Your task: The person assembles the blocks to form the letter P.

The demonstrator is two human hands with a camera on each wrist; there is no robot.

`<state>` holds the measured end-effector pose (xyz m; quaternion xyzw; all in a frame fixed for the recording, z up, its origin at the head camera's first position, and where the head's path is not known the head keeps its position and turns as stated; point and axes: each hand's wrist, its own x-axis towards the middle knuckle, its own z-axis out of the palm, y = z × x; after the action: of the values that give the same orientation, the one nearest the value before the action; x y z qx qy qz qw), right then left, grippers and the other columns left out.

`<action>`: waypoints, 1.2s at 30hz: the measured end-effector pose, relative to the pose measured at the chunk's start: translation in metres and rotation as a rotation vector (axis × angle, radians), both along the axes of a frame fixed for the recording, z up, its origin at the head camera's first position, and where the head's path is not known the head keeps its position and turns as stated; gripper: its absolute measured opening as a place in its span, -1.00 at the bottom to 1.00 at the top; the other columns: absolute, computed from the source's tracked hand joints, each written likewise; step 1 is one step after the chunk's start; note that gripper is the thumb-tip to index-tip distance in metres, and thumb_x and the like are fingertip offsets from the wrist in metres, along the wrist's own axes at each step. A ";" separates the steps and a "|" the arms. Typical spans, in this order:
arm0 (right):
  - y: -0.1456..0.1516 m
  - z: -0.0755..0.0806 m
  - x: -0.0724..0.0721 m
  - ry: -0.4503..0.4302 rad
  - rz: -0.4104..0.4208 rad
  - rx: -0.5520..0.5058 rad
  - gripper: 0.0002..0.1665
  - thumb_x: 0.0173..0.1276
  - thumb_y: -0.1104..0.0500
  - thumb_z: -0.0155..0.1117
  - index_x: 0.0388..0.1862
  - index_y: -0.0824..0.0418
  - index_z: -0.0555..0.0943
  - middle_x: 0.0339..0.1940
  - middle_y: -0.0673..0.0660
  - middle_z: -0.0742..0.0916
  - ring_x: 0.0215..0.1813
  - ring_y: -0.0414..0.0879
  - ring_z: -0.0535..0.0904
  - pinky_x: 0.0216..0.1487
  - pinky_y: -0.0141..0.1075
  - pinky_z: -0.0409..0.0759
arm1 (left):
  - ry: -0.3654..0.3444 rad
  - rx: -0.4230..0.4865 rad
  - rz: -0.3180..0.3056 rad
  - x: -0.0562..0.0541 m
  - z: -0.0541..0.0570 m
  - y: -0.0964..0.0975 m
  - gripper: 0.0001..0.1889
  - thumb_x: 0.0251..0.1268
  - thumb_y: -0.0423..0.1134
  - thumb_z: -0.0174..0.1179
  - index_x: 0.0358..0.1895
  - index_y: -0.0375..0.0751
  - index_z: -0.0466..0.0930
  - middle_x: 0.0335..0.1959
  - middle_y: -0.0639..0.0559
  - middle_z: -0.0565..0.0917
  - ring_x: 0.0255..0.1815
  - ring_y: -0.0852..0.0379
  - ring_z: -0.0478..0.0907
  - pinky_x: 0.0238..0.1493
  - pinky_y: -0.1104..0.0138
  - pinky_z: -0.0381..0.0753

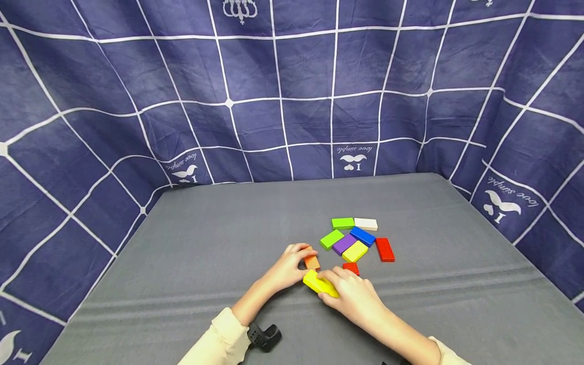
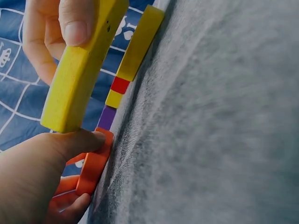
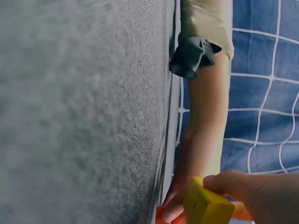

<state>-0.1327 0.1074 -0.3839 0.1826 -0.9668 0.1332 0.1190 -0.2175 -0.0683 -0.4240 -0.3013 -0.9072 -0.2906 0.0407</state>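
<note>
head view: the left hand [image 1: 286,268], thumb and fingers curled, pinches one orange block [image 1: 312,262] on the gray cloth [image 1: 237,218]; the right hand [image 1: 358,294] grips one raised yellow block [image 1: 320,284] just beside it. beyond lie two green blocks [image 1: 343,223], one white block [image 1: 366,224], one blue block [image 1: 362,236], one purple block [image 1: 344,244], a second yellow block [image 1: 355,251] and two red blocks [image 1: 385,250]; left wrist view shows a third yellow block [image 2: 141,43].

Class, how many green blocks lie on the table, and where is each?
2: one green block left of the white block; a second green block nearer, beside the purple block. The right hand may hide others.
</note>
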 end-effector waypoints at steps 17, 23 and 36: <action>-0.023 -0.019 -0.010 0.011 -0.058 0.121 -0.48 -0.09 -0.07 0.43 -0.19 0.15 0.51 -0.54 0.04 0.48 -0.61 -0.08 0.43 -0.69 -0.26 0.35 | -0.009 0.056 0.019 0.008 0.006 -0.001 -0.60 0.18 -0.07 0.17 0.08 -0.11 0.52 0.18 -0.17 0.42 0.22 -0.10 0.30 0.17 0.03 0.35; -0.017 -0.008 -0.018 -0.095 -0.055 0.037 -0.59 0.03 -0.03 0.34 -0.20 0.14 0.52 -0.48 0.01 0.52 -0.55 -0.10 0.48 -0.60 -0.25 0.40 | 0.032 0.002 0.062 0.030 0.013 -0.004 -0.65 0.18 -0.07 0.15 0.04 -0.01 0.54 0.10 0.01 0.48 0.11 0.07 0.38 0.05 0.14 0.46; 0.027 0.003 -0.052 -0.254 0.082 -0.019 -0.56 0.13 0.02 0.31 0.00 0.08 0.54 -0.03 0.02 0.58 -0.05 -0.06 0.54 -0.08 -0.06 0.54 | 0.065 -0.225 -0.125 0.060 0.015 0.010 -0.43 0.08 0.27 0.09 0.18 0.17 0.41 0.21 0.06 0.37 0.22 0.13 0.30 0.08 0.20 0.47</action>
<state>-0.1852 0.1342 -0.3809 0.2024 -0.9646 0.1689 -0.0080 -0.1574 -0.0585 -0.4087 -0.3691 -0.9118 -0.1791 0.0180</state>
